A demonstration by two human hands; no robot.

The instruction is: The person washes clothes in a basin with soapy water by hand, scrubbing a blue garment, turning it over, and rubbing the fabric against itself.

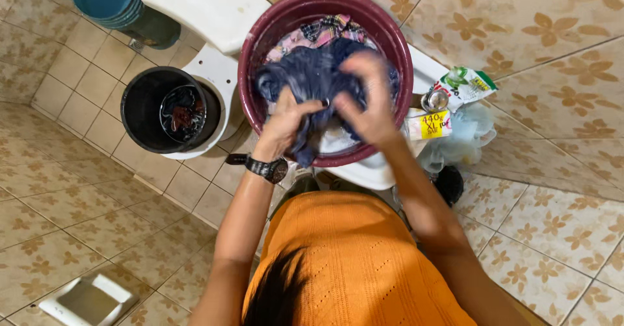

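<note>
1. The left hand [286, 121] is clutching a dark blue garment [318, 79], its grip closed tight on a bunch of the wet cloth.
2. The right hand [367, 105] is gripping the same garment just beside it, fingers curled over the fabric.
3. The garment is lying in a maroon basin [260, 40], over a plaid cloth [322, 28].
4. A black bucket [140, 115] is standing to the basin's left on the tiled floor [58, 209].
5. A detergent pouch [465, 85] is lying to the right.

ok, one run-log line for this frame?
left hand: gripping dark blue garment | right hand: gripping same garment | garment: over maroon basin | beside basin: black bucket
</note>
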